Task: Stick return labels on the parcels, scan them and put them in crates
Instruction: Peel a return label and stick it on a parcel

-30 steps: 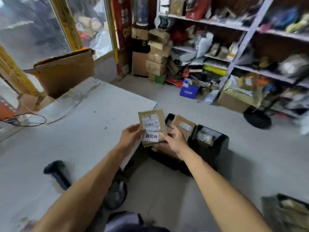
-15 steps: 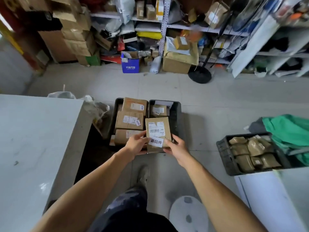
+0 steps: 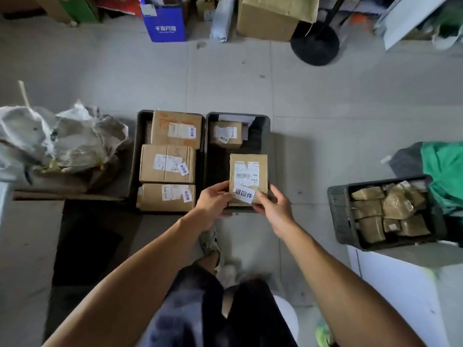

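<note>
Both hands, left hand (image 3: 215,202) and right hand (image 3: 273,209), pinch the labelled parcel's (image 3: 248,176) near edge; its length runs away from the fingers, over the right crate (image 3: 265,136) just below.

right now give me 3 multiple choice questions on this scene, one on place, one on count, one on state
1. Where is the held parcel?
A. over the right floor crate
B. on a shelf
C. on the green cloth

2. How many boxes fill the left floor crate?
A. one
B. three
C. six

3. How is the parcel held?
A. left hand alone
B. right hand alone
C. both hands

Answers: 1 A, it sits above that crate's near end. 2 B, three labelled boxes lie in a row. 3 C, a hand grips each lower corner.
</note>
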A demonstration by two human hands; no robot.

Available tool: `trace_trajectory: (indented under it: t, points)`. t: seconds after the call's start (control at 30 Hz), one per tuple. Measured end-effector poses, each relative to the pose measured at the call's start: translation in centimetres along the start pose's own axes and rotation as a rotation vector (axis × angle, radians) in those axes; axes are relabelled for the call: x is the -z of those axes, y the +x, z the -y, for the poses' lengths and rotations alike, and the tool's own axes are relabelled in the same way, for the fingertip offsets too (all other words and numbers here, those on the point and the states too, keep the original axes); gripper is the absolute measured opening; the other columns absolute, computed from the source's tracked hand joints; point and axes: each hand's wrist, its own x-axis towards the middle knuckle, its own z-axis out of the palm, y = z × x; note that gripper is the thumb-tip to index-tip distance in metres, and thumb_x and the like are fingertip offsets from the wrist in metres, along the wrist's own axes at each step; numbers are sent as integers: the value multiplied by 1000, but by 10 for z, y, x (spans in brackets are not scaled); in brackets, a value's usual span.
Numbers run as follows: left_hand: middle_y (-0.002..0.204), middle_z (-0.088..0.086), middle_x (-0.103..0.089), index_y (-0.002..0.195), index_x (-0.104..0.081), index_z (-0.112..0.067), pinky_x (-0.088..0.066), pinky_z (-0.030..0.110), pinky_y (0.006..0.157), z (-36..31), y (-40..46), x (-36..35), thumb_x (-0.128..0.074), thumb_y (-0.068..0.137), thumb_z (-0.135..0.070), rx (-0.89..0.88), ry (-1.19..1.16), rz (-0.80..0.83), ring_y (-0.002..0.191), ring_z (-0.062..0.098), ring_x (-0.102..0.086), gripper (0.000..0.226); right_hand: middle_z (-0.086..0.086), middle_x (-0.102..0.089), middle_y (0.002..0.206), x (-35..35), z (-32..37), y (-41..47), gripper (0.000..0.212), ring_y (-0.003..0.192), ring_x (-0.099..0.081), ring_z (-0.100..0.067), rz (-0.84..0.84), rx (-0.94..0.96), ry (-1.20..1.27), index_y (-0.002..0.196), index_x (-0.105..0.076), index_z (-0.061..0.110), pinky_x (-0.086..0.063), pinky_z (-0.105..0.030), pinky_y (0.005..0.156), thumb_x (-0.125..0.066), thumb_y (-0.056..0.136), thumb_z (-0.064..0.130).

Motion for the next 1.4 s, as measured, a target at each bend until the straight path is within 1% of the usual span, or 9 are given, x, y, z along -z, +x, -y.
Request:
trace_trajectory:
  t: [0.43,0.57,0.67,0.83,1.03,1.17,1.23,1.33,1.4]
  points:
    - [118,11,-72,133,-64,-14,-58,39,93,52,432,-74,-54,101,-3,93,-268,-188,99,21,-67,35,4,-63,132,-15,-64,421,54,99,-71,-10,-163,99,-47,149,-49,21,-61,-24,78,-66,98,19]
    - [119,13,-70,133,-59,-16,-57,40,96,68,532,-84,-50,103,-2,92,-439,-170,100,23,-67,34,23,-51,113,-37,-90,530,54,106,-63,-11,-161,150,-174,150,-48,23,-58,-39,94,-65,98,24]
    - [119,12,-73,131,-61,-9,-58,36,94,78,583,-87,-52,102,-7,61,-481,-163,115,28,-68,30,2,-51,130,-55,-109,580,52,117,-57,-17,-191,198,-355,152,-44,23,-45,-32,106,-58,101,22]
    - [119,11,-74,130,-61,-10,-56,36,94,92,622,-92,-51,102,-13,38,-491,-149,114,26,-69,31,-14,-53,146,-75,-124,627,57,129,-54,-30,-278,74,-389,159,-24,15,-40,-32,98,-42,105,11]
    - [120,12,-72,131,-61,0,-55,28,73,95,630,-100,-50,101,-17,107,-483,-172,101,21,-68,36,-18,-44,154,-93,-127,647,67,141,-44,-29,-329,-56,-163,156,-24,2,-31,-31,114,-57,100,16]
    - [99,0,-70,98,-65,-14,-54,28,80,92,622,-99,-51,103,-16,158,-498,-190,97,17,-66,16,-17,-65,130,-98,-125,645,42,100,-66,-24,-363,-295,337,135,-54,6,-58,-31,77,-61,95,11]
    - [104,-2,-66,94,-62,-20,-54,30,89,88,612,-97,-52,104,-18,173,-437,-187,102,14,-63,14,-13,-68,122,-88,-122,634,34,92,-65,-20,-323,-340,416,130,-60,5,-52,-21,57,-60,96,12]
    - [107,0,-67,97,-63,-22,-54,34,96,77,580,-90,-53,103,-18,188,-341,-189,101,12,-63,12,-5,-66,81,-66,-111,603,15,71,-61,-15,-262,-388,384,84,-65,8,-52,-25,71,-58,97,10]
    - [105,1,-69,96,-64,-22,-54,33,94,63,546,-87,-55,102,-18,175,-278,-195,102,15,-65,11,-6,-70,83,-52,-97,568,12,72,-67,-14,-202,-373,361,85,-67,10,-56,-27,85,-61,95,6]
